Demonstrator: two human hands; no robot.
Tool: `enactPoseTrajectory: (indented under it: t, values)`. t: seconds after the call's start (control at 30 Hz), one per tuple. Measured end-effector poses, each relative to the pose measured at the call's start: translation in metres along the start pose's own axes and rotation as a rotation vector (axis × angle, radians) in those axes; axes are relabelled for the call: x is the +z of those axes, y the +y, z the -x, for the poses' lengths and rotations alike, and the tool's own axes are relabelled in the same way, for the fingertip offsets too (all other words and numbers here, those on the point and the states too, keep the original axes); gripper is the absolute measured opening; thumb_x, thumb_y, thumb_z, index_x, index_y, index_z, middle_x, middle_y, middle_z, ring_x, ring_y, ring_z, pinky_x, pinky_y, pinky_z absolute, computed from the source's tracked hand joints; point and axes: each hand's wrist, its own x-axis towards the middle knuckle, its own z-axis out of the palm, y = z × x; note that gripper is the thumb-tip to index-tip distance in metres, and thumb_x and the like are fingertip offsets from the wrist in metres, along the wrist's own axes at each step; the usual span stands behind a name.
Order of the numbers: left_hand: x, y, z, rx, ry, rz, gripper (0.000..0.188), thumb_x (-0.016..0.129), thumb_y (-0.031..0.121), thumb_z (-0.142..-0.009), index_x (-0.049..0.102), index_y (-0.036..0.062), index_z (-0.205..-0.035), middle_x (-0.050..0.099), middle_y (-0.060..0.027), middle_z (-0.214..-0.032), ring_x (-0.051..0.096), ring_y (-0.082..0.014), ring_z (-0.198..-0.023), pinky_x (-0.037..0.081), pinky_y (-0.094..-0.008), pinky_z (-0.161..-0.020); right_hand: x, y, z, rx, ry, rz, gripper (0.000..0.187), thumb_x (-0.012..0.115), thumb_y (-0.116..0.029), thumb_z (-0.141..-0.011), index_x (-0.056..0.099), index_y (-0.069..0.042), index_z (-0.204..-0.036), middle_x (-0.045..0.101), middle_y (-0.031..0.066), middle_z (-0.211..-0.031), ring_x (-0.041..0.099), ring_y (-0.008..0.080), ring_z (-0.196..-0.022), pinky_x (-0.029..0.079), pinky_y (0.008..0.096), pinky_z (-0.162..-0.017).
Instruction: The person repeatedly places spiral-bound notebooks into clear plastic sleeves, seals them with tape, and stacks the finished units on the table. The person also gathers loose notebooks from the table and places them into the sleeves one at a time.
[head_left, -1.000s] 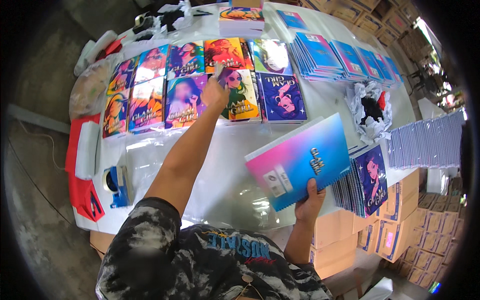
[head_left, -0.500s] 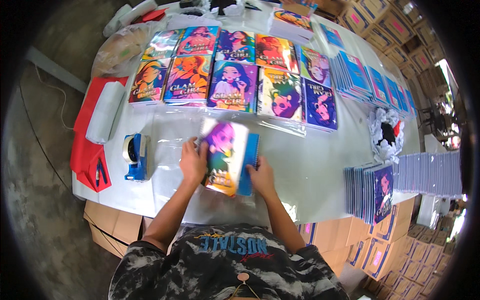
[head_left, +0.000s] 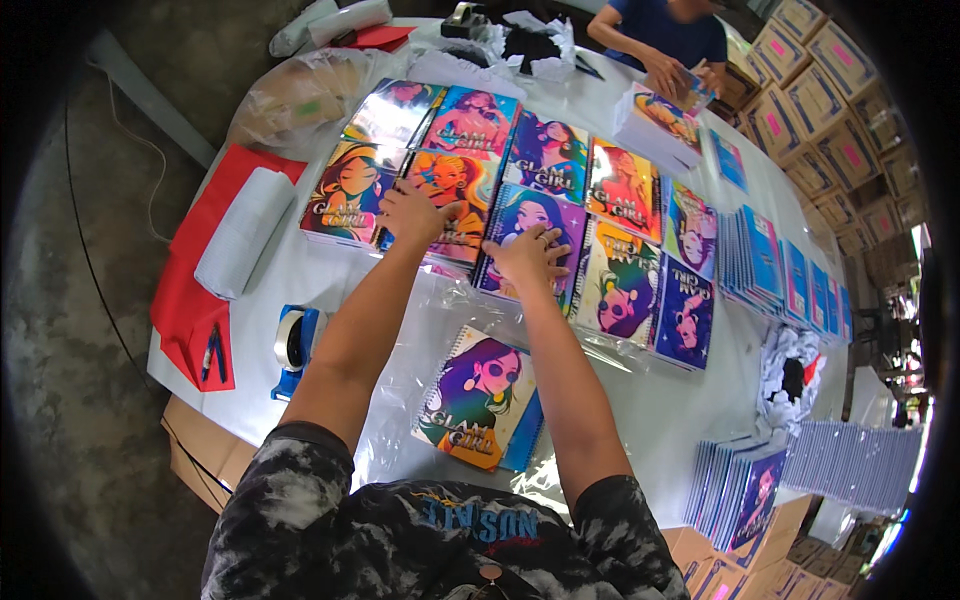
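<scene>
My left hand point(head_left: 418, 212) is open, its fingers spread over an orange-covered spiral notebook point(head_left: 452, 178) in the near row of stacks. Beside it, my right hand point(head_left: 526, 258) reaches over a purple spiral notebook point(head_left: 545, 222) with fingers apart and a ring on one of them. Neither hand has anything lifted. Between my forearms, close to my body, a white spiral notebook point(head_left: 470, 405) with a long-haired figure lies face up on a blue one point(head_left: 527, 440), which sticks out at the right.
A blue tape dispenser point(head_left: 297, 345), pens point(head_left: 213, 355) on red material and a white roll point(head_left: 245, 230) lie at left. Blue notebook stacks point(head_left: 750, 255) and a standing row point(head_left: 735, 490) are at right. Across the table, a person point(head_left: 665, 40) handles a notebook.
Both hands have let go of the white and blue notebooks, which now lie on the table. My hands have moved forward to the near row of stacks. The view has shifted.
</scene>
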Motion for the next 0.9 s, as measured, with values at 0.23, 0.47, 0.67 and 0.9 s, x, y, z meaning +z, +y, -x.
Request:
enactPoseTrajectory:
  t: [0.23,0.47,0.67,0.9]
  values:
    - [-0.020,-0.073,-0.100,0.000,0.249,0.039,0.064,0.069,0.060,-0.066,0.063,0.0106,-0.106,0.063,-0.0125,-0.102,0.056,-0.0306,-0.105,0.042,-0.0472,-0.087,-0.014,0.010,-0.005,-0.310,0.125,-0.329,0.058,0.058,-0.009,-0.072,0.042,0.000,-0.127,0.061,0.0262,-0.103,0.059,0.0378,-0.100,0.047,0.0441,-0.083]
    - [-0.070,-0.123,-0.084,0.184,0.290,0.106,0.048,0.068,0.044,-0.076,0.059,0.0083,-0.108,0.062,-0.0146,-0.108,0.059,-0.0339,-0.099,0.044,-0.0436,-0.084,-0.055,0.100,0.091,-1.022,-0.013,-1.004,0.039,0.054,-0.001,-0.076,0.059,-0.002,-0.114,0.062,0.0079,-0.103,0.058,0.0163,-0.095,0.043,0.0291,-0.085]
    - [-0.145,-0.118,0.097,0.415,0.482,0.959,0.031,0.065,0.024,-0.085,0.051,-0.0035,-0.092,0.057,-0.0091,-0.082,0.051,-0.0139,-0.073,0.043,-0.0264,-0.067,0.035,0.187,0.176,-0.882,0.152,0.113,0.046,0.051,-0.003,-0.081,0.056,-0.016,-0.125,0.040,0.0090,-0.140,0.031,0.0319,-0.133,0.017,0.0524,-0.109]
    - [-0.012,-0.175,0.245,0.162,-0.027,0.763,0.025,0.061,0.017,-0.085,0.052,-0.0030,-0.098,0.060,-0.0191,-0.089,0.059,-0.0275,-0.082,0.045,-0.0361,-0.075,0.059,0.204,0.184,-0.630,0.104,-0.209,0.052,0.040,0.002,-0.080,0.048,-0.009,-0.130,0.029,0.0160,-0.146,0.025,0.0344,-0.136,0.014,0.0540,-0.109]
